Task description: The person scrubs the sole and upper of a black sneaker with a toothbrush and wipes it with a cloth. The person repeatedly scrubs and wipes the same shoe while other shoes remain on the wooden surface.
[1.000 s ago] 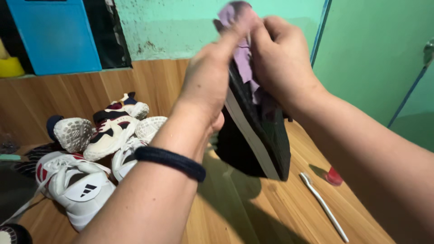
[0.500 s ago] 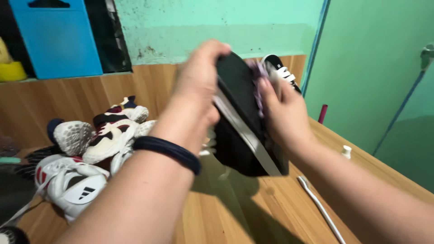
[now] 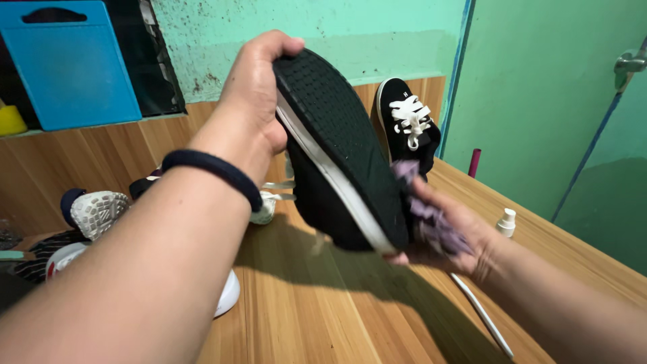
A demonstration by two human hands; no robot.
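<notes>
- The black shoe (image 3: 337, 145), gripped at its toe by the left hand (image 3: 253, 94), is now turned sole-up.
- The purple cloth (image 3: 431, 219) has been lowered to the heel, bunched in the closed right hand (image 3: 451, 236).
- The white toothbrush (image 3: 482, 313) is partly hidden beneath the right wrist.

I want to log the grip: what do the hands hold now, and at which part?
The left hand holds a black shoe by its toe end, sole up. The right hand holds a purple cloth against the heel end.
</notes>
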